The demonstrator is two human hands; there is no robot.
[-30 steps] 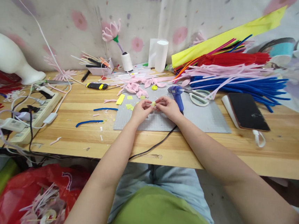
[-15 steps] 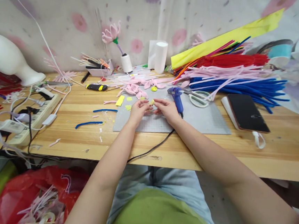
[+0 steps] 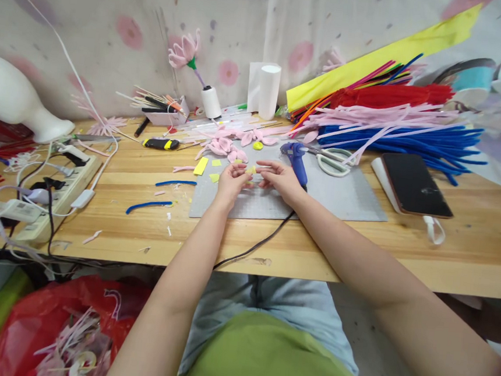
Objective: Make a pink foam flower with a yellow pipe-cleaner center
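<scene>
Over the grey cutting mat, my left hand pinches a small yellow piece at its fingertips; its exact shape is too small to tell. Just to the right, my right hand reaches toward it, fingers stretched and thumb apart from them. A blue glue gun lies beside the right hand, its black cord running under my forearm. Fuzzy pink petals are heaped behind the left hand, near a round yellow piece. Cut yellow squares lie left of that hand.
Scissors lie behind the glue gun, and a phone leans at right. Blue pipe cleaners and pink ones pile up behind. At left are a utility knife and a power strip; a red bag hangs below.
The right hand's fingers have spread slightly away from the small yellow piece. The left hand keeps its pinch, almost in place. The view has shifted a little.
</scene>
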